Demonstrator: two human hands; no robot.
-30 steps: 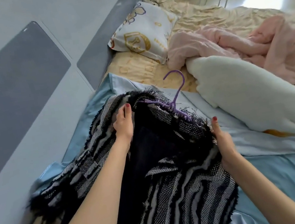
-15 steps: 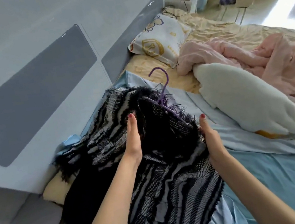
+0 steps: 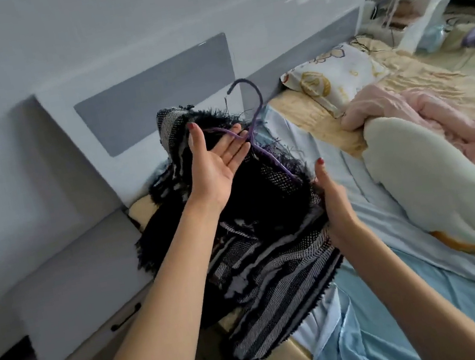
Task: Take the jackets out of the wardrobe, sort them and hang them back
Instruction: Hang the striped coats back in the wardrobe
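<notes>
Head view, looking down at a person's two bare arms over a bed (image 3: 436,288) covered with a light blue sheet. The left hand (image 3: 219,154) is palm up with fingers straight, a wide grip, its fingertips under the purple hanger (image 3: 255,126) at the neck of a black, white and grey striped jacket (image 3: 261,257). The right hand (image 3: 332,198) lies edge-on against the jacket's right shoulder; its fingers are hidden behind the fabric, so how they are curled cannot be told. The jacket hangs on the hanger, lifted at the collar, its lower part draped over the bed's corner.

Compared with half a second ago, the left hand has turned from resting on the collar to palm up beneath the hanger, and the hook now stands higher against the grey headboard (image 3: 153,99).

A floral pillow (image 3: 335,75), a pink blanket (image 3: 424,104) and a white plush toy (image 3: 428,179) lie farther along the bed. No readable writing is visible.
</notes>
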